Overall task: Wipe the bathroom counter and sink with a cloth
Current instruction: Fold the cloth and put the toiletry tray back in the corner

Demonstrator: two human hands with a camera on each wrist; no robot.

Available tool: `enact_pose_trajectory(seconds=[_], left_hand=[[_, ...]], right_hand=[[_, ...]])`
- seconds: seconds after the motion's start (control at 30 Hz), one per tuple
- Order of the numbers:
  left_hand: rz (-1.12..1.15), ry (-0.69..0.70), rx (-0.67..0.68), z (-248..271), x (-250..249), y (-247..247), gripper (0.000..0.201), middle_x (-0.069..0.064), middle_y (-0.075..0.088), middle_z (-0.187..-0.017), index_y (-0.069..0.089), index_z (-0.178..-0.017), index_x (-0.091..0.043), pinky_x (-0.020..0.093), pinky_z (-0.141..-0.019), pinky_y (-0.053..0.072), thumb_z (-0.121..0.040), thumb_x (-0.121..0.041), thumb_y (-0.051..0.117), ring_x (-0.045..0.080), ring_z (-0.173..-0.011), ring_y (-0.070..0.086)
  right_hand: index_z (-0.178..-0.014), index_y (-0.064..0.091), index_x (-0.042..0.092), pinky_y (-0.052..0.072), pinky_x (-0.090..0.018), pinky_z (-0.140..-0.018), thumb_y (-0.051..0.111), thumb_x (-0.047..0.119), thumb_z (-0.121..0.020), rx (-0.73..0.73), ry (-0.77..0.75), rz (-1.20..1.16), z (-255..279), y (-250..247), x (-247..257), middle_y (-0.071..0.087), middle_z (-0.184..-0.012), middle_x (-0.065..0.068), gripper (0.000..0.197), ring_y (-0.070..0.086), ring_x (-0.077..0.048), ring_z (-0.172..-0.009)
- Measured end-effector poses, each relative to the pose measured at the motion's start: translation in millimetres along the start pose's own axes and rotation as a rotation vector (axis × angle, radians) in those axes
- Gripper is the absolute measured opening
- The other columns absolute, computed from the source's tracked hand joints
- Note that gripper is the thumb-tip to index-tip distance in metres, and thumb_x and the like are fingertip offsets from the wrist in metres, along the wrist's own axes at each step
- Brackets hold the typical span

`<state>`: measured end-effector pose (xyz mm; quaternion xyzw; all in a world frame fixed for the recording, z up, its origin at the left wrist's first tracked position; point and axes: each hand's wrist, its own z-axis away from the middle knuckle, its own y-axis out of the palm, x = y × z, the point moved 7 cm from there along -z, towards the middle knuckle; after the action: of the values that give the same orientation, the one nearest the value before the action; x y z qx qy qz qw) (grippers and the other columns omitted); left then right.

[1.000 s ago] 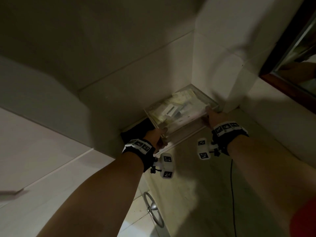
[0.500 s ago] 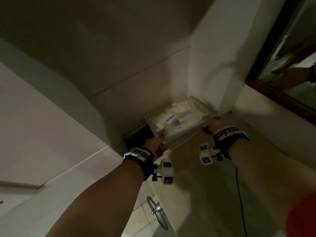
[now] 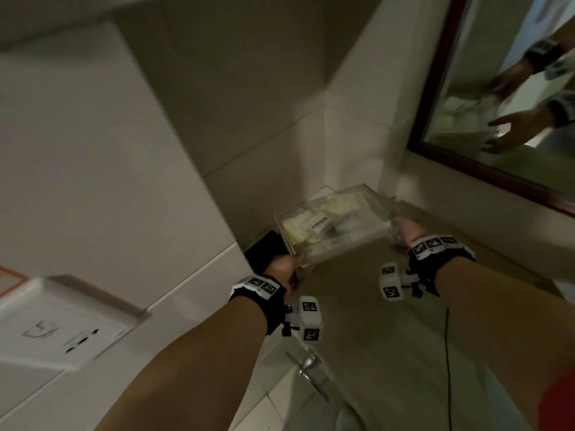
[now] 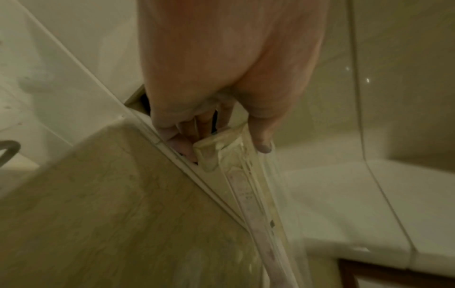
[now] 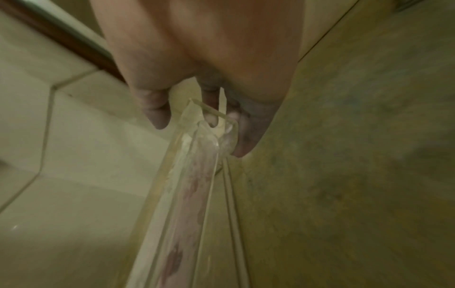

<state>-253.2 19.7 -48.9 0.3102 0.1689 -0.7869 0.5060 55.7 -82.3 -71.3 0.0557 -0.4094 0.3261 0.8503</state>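
- The clear tray (image 3: 334, 227), filled with pale packets, is at the far corner of the counter (image 3: 367, 321), where the tiled walls meet, and both hands hold it
- The left hand (image 3: 284, 269) grips the tray's near left corner; in the left wrist view the thumb lies on the top rim and the fingers (image 4: 183, 147) curl beneath the base
- The right hand (image 3: 404, 233) grips the tray's right end; in the right wrist view the thumb sits on one side of the clear wall and the fingers (image 5: 248, 134) curl round the other
- The tray spans between the two grips; whether its base touches the counter cannot be told
- A dark flat object (image 3: 266, 247) lies at the counter's left edge, just beside the left hand
- A wood-framed mirror (image 3: 504, 98) hangs above the counter's right edge and reflects both hands
- No cloth or sink can be made out in any view
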Motion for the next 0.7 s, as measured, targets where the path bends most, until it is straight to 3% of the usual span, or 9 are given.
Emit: enact_pose_trajectory(seconds=[0.07, 0.13, 0.2, 0.3, 0.4, 0.47, 0.53, 0.6, 0.7], left_hand=[[-0.034, 0.024, 0.030, 9, 0, 2, 0.032, 0.019, 0.070, -0.103, 0.066, -0.107, -0.005, 0.048, -0.092, 0.051, -0.085, -0.027, 0.073, 0.034, -0.090, 0.064], [-0.072, 0.043, 0.054, 17, 1, 4, 0.028, 0.016, 0.070, -0.099, 0.066, -0.106, -0.006, 0.042, -0.081, 0.054, -0.087, -0.026, 0.072, 0.031, -0.080, 0.065], [-0.112, 0.049, 0.073, 25, 2, 8, 0.022, 0.012, 0.068, -0.090, 0.066, -0.103, -0.008, 0.036, -0.068, 0.052, -0.089, -0.024, 0.070, 0.026, -0.071, 0.062], [-0.176, 0.040, 0.114, 32, 9, 19, 0.023, 0.009, 0.065, -0.088, 0.066, -0.103, -0.007, 0.032, -0.065, 0.051, -0.089, -0.025, 0.070, 0.023, -0.071, 0.060], [-0.246, 0.038, 0.130, 35, 15, 36, 0.028, 0.011, 0.064, -0.102, 0.064, -0.107, -0.009, 0.036, -0.074, 0.054, -0.088, -0.028, 0.071, 0.026, -0.084, 0.061], [-0.285, 0.042, 0.148, 32, 17, 51, 0.038, 0.012, 0.063, -0.112, 0.063, -0.115, -0.010, 0.041, -0.087, 0.054, -0.086, -0.032, 0.073, 0.029, -0.096, 0.061], [-0.305, 0.046, 0.159, 28, 16, 67, 0.042, 0.013, 0.064, -0.113, 0.061, -0.120, -0.011, 0.043, -0.092, 0.052, -0.086, -0.034, 0.072, 0.030, -0.099, 0.061], [-0.318, 0.032, 0.168, 16, 16, 83, 0.051, 0.013, 0.064, -0.116, 0.058, -0.126, -0.011, 0.045, -0.092, 0.054, -0.084, -0.037, 0.073, 0.032, -0.102, 0.061], [-0.382, 0.029, 0.156, -4, 14, 104, 0.060, 0.014, 0.057, -0.126, 0.051, -0.134, -0.010, 0.040, -0.087, 0.053, -0.086, -0.039, 0.071, 0.034, -0.109, 0.058]], right_hand=[[-0.116, 0.061, 0.007, 0.052, -0.031, -0.057, 0.064, 0.035, -0.089, -0.046, -0.001, 0.045, 23, -20, -12, 0.062, -0.084, -0.012, 0.039, 0.059, -0.025, -0.068], [-0.112, 0.062, 0.008, 0.054, -0.029, -0.056, 0.070, 0.032, -0.086, -0.075, -0.028, 0.144, 44, -40, -24, 0.065, -0.091, -0.014, 0.036, 0.062, -0.026, -0.071], [-0.111, 0.065, 0.003, 0.058, -0.036, -0.061, 0.077, 0.036, -0.079, -0.135, 0.006, 0.060, 67, -60, -39, 0.067, -0.094, -0.018, 0.047, 0.064, -0.029, -0.074], [-0.114, 0.063, 0.005, 0.054, -0.028, -0.049, 0.075, 0.042, -0.081, -0.155, 0.033, 0.109, 94, -84, -58, 0.068, -0.099, -0.019, 0.051, 0.063, -0.028, -0.070], [-0.124, 0.059, 0.006, 0.057, -0.035, -0.063, 0.074, 0.043, -0.082, -0.167, 0.039, 0.178, 113, -107, -72, 0.065, -0.091, -0.017, 0.058, 0.062, -0.029, -0.071], [-0.133, 0.054, 0.010, 0.051, -0.032, -0.058, 0.073, 0.044, -0.083, -0.178, 0.044, 0.201, 114, -123, -79, 0.063, -0.089, -0.016, 0.063, 0.060, -0.027, -0.068], [-0.135, 0.053, 0.010, 0.052, -0.035, -0.065, 0.073, 0.047, -0.082, -0.176, 0.072, 0.186, 110, -134, -85, 0.065, -0.093, -0.016, 0.068, 0.062, -0.029, -0.074], [-0.136, 0.052, 0.010, 0.055, -0.039, -0.074, 0.074, 0.049, -0.081, -0.185, 0.097, 0.164, 101, -145, -88, 0.067, -0.097, -0.018, 0.071, 0.064, -0.031, -0.080], [-0.135, 0.053, 0.009, 0.055, -0.037, -0.067, 0.073, 0.048, -0.082, -0.196, 0.133, 0.159, 84, -158, -92, 0.068, -0.099, -0.017, 0.069, 0.066, -0.031, -0.080]])
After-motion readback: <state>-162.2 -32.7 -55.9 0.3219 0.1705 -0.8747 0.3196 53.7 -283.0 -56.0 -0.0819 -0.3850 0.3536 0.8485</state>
